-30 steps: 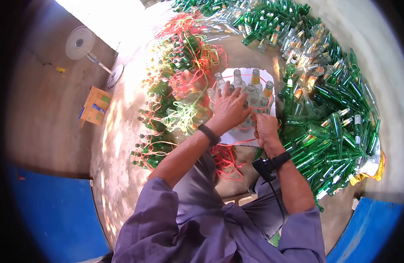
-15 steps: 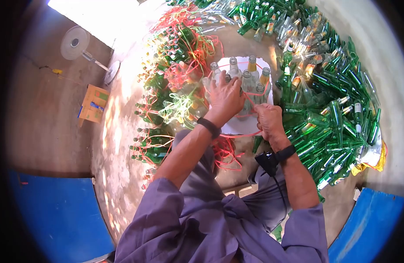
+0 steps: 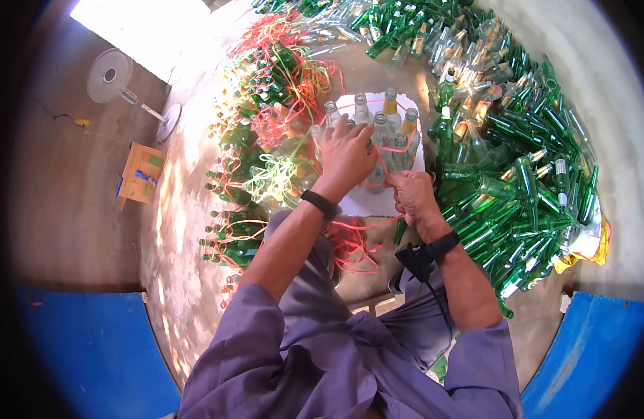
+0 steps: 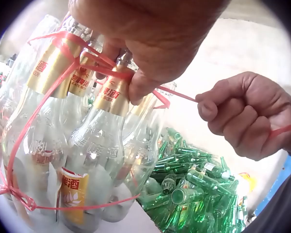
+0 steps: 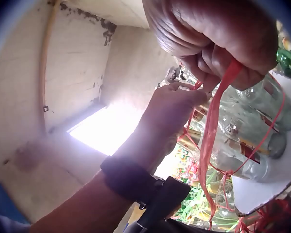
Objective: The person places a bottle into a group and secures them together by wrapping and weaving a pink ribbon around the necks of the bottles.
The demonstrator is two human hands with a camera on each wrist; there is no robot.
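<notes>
A cluster of upright clear glass bottles (image 4: 97, 141), some with gold neck labels, stands on a white board (image 3: 374, 204) before the person. Red plastic strap (image 4: 179, 92) circles them low down and crosses their necks. The left hand (image 3: 346, 155) is over the bottle tops; in the left wrist view its thumb and fingers grip a bottle neck, with the thumb over the strap. To its right, the right hand (image 3: 414, 194) pinches the same strap, which runs taut between the hands. Its loose tail (image 5: 211, 141) hangs from the curled right fingers.
Loose green and clear bottles (image 3: 503, 188) lie heaped at the right. Strapped bundles of green bottles (image 3: 231, 230) stand at the left. A tangle of red strap (image 3: 350, 244) lies near the knees. A fan (image 3: 111, 75) and a cardboard box (image 3: 142, 174) stand farther left.
The head view has shifted slightly. The left hand stays on the bottle necks. The right hand drew the strap away from the left hand, and now sits slightly lower beside the bottles, still pinching it.
</notes>
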